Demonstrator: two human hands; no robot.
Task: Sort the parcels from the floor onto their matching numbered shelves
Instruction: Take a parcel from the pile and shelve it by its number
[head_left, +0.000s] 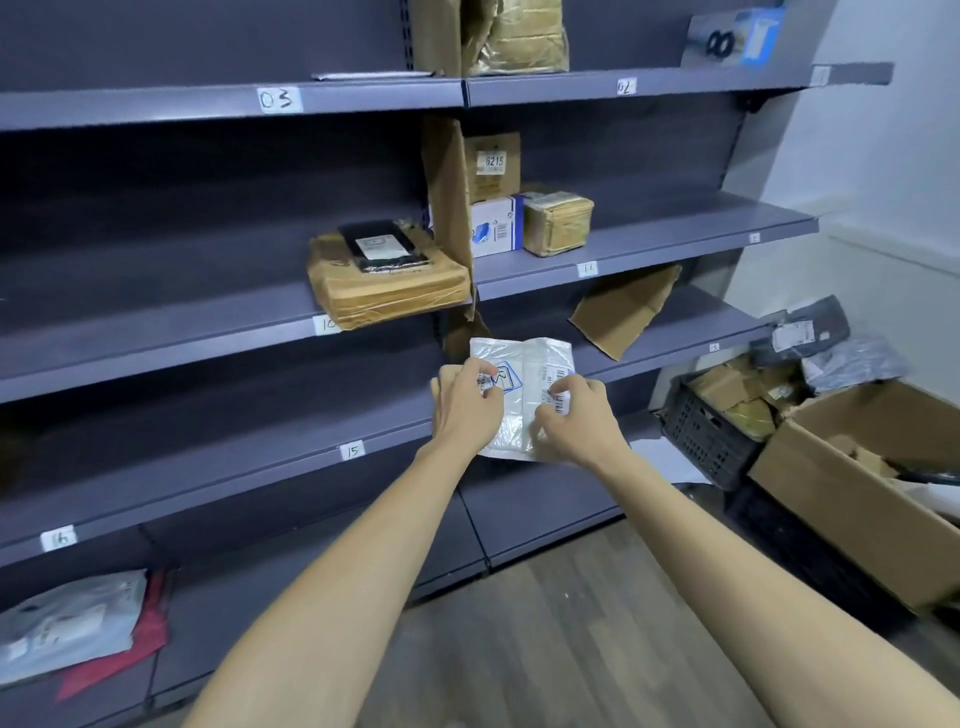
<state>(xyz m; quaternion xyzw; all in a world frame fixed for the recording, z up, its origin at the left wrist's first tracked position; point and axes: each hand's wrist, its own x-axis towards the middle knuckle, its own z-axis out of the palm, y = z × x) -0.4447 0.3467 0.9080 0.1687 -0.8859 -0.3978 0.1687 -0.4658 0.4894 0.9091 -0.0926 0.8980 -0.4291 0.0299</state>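
Note:
A white bubble-mailer parcel with a blue-framed handwritten number and a barcode label is held up in front of the dark grey shelves. My left hand grips its left side, thumb over the number mark. My right hand pinches its right side by the barcode. The parcel hangs in the air at the height of the shelf labelled 15. Other shelf labels read 03, 02, 11 and 16.
Brown wrapped parcels lie on the middle left shelf, small boxes on shelf 11. A grey and a red mailer lie on the bottom left shelf. At the right stand a black crate and an open cardboard box with more parcels.

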